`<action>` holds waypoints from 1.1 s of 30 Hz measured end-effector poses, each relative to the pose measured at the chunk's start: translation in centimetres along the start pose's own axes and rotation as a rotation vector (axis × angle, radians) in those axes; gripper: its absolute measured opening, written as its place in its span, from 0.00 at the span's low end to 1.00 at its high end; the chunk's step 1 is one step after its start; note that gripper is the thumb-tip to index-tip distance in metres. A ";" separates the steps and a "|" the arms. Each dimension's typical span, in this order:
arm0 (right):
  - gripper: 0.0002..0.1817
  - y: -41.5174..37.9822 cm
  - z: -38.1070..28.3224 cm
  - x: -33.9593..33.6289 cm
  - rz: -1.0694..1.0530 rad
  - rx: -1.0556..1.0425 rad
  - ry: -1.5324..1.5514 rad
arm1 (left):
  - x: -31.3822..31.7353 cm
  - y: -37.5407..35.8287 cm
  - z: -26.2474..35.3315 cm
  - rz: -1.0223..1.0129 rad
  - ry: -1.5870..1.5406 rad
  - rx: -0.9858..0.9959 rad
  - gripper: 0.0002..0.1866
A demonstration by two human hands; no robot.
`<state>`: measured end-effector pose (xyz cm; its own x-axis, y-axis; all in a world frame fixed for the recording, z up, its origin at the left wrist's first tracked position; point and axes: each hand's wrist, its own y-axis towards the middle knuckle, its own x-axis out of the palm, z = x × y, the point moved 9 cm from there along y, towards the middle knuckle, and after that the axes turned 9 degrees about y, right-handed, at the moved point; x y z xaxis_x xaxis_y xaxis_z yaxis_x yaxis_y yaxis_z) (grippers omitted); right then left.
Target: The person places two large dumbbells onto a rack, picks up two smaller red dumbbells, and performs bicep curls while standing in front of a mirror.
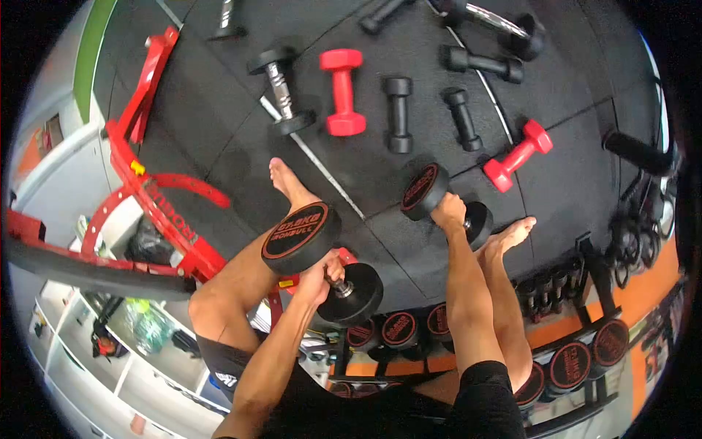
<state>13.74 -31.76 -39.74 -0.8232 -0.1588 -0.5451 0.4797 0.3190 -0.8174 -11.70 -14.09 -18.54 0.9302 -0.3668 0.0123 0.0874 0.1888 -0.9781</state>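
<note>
Ironbull dumbbell point(301, 238), wrapped by our left grip point(322, 278), orange-lettered black dumbbell point(425, 192) enclosed in our right grip point(449, 211), black floor point(409, 245) beneath

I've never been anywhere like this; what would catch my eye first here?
Probably the left dumbbell and right dumbbell, both round-headed with red lettering, gripped by the left hand and right hand near the picture's middle. Next, a bright red dumbbell on the black floor, between a chrome-handled dumbbell and a black dumbbell. A red metal frame also stands out along the left side.
</note>
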 end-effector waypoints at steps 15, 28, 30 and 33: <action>0.16 -0.4 -1.0 -1.9 -0.038 -0.097 0.009 | 0.3 16.2 0.6 0.130 0.188 0.064 0.14; 0.14 0.0 -1.3 -2.8 -0.097 -0.055 0.046 | -1.1 23.7 -2.4 0.345 0.151 -0.061 0.04; 0.14 -0.2 -1.2 -2.5 -0.102 -0.055 0.045 | -0.9 23.5 -2.1 0.377 0.140 -0.018 0.05; 0.13 0.1 -0.9 -2.2 -0.052 -0.035 0.057 | -2.7 22.9 -1.5 0.449 0.223 -0.049 0.09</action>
<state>15.30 -30.54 -38.42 -0.8628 -0.1232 -0.4903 0.4261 0.3448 -0.8364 -12.74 -10.12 -41.29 0.7731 -0.4458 -0.4511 -0.3253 0.3318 -0.8855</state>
